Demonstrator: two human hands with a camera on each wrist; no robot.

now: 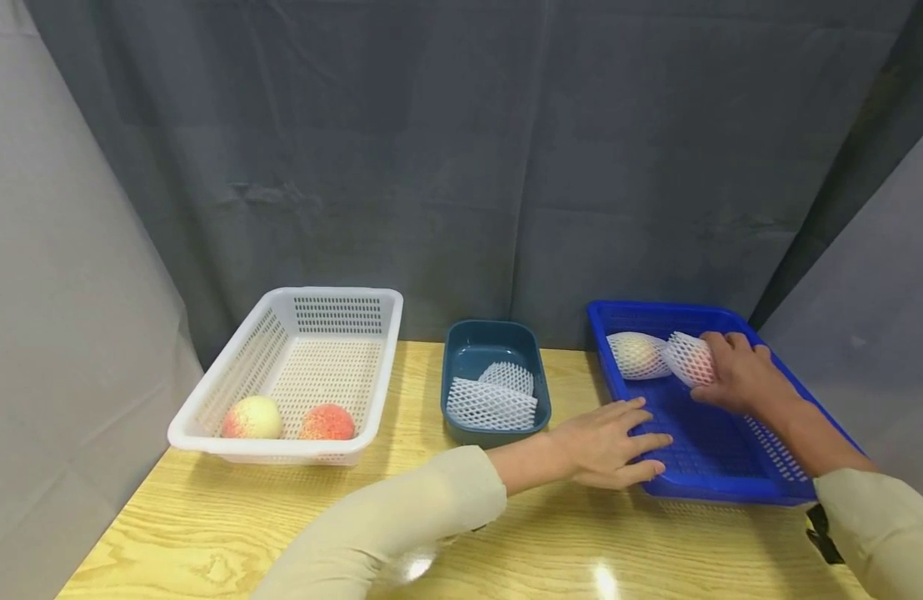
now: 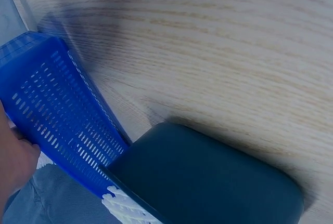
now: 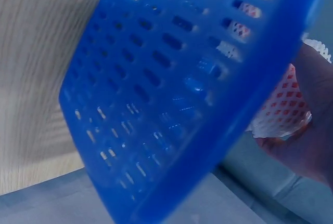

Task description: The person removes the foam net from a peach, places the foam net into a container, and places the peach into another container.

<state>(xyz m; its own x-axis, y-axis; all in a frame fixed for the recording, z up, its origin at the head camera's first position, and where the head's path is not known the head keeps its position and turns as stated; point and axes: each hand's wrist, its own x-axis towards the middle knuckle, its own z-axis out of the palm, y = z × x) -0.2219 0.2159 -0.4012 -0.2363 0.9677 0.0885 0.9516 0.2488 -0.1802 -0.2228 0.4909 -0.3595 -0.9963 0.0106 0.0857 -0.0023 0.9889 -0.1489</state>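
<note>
My right hand (image 1: pixel 739 375) grips a reddish peach in a white foam net (image 1: pixel 691 359) inside the blue basket (image 1: pixel 701 483). The right wrist view shows the red fruit through the mesh of the foam net (image 3: pixel 285 102), with my fingers and thumb around it. Beside it, toward the basket's left wall, lies a paler peach in its own foam net (image 1: pixel 636 356). At the basket's near left rim is my left hand (image 1: pixel 607 443), its fingers spread and extended over the edge, holding nothing. Whether it touches the rim I cannot tell.
A white basket (image 1: pixel 390 367) at the left contains two bare peaches, one yellowish (image 1: pixel 253 417) and one red (image 1: pixel 327 423). Between the baskets stands a dark teal tub (image 1: pixel 452 350) with white foam nets (image 1: pixel 491 405) inside. Grey cloth (image 1: pixel 371 150) hangs behind the wooden table (image 1: pixel 222 533).
</note>
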